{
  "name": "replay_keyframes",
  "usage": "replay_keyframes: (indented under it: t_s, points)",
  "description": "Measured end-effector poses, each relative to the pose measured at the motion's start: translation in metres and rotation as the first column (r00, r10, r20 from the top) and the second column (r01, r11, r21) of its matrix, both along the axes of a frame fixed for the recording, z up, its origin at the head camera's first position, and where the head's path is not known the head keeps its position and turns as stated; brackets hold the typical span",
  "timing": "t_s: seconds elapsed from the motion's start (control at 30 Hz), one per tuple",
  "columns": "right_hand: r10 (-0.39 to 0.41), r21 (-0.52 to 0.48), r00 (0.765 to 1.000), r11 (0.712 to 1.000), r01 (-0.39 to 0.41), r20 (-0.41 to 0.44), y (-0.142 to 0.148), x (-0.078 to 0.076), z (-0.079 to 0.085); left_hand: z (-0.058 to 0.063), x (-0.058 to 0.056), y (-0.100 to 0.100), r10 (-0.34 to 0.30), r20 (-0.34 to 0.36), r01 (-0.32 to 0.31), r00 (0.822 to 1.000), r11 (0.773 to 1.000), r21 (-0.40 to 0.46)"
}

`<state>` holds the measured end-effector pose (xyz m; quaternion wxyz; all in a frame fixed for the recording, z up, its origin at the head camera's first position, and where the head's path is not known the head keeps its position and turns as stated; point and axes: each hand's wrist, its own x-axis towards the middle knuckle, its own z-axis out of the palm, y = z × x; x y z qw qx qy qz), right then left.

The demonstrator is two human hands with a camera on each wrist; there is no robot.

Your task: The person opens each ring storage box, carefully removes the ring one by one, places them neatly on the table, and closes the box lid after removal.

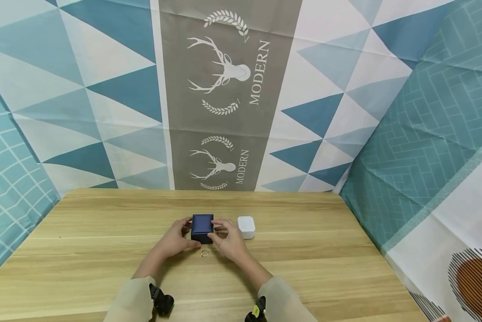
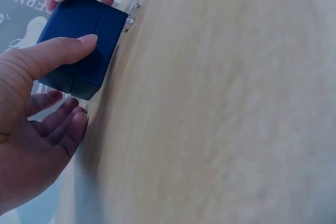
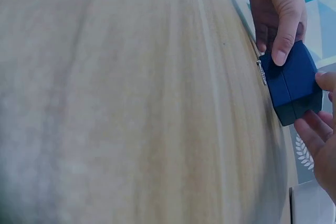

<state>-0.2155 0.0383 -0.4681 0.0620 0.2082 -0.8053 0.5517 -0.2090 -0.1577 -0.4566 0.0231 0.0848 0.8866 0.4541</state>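
A small dark blue ring box [image 1: 202, 224] with a closed lid sits on the table between both hands. My left hand [image 1: 175, 239] holds its left side; the thumb lies across the front face [image 2: 79, 24], and the other fingers curl by the left side. From the right, my right hand [image 1: 230, 243] grips the box, thumb at the front right edge and fingertips on the side near the lid. Just in front of the box stands a thin gold-coloured ring [image 1: 205, 253]; small sparkling stones show on the ring [image 2: 131, 18] in the left wrist view.
A white rounded box [image 1: 246, 227] stands just right of my right hand. The wood-grain table [image 1: 104, 250] ends at a patterned cloth backdrop [image 1: 221, 112], with more cloth hanging along the left and right sides.
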Motion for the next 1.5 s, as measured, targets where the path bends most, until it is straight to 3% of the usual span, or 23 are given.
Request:
replay_keyframes:
  t_s: [0.2,0.47,0.7,0.8,1.0,1.23,1.5]
  points:
    - [0.016,-0.026,1.0,1.0,-0.016,-0.012,0.002,0.0,0.002,0.003,0.005,-0.004,0.006,0.011,-0.006,1.0,1.0,0.006]
    - [-0.033,-0.026,0.996,0.999,0.031,-0.085,0.008,0.001,0.008,0.013,0.012,-0.008,0.042,0.018,-0.042,0.999,0.999,0.007]
    - [-0.051,-0.031,0.992,0.998,0.048,-0.115,0.01,0.024,0.049,0.027,0.016,-0.007,0.097,-0.007,-0.097,0.995,0.995,0.018]
    - [-0.07,-0.03,0.991,0.997,0.067,-0.118,0.011,0.025,0.053,0.034,0.019,-0.004,0.123,-0.01,-0.122,0.992,0.992,0.015]
    - [-0.11,0.008,0.985,0.994,0.112,-0.132,0.017,0.019,0.052,0.046,0.023,0.004,0.145,-0.047,-0.145,0.988,0.989,-0.007]
    - [-0.122,-0.011,0.985,0.993,0.122,-0.124,0.031,0.001,0.039,0.059,0.028,0.022,0.147,-0.103,-0.146,0.984,0.989,0.021]
    - [-0.132,-0.015,0.982,0.991,0.131,-0.134,0.051,-0.003,0.041,0.063,0.03,0.046,0.127,-0.123,-0.121,0.984,0.991,0.054]
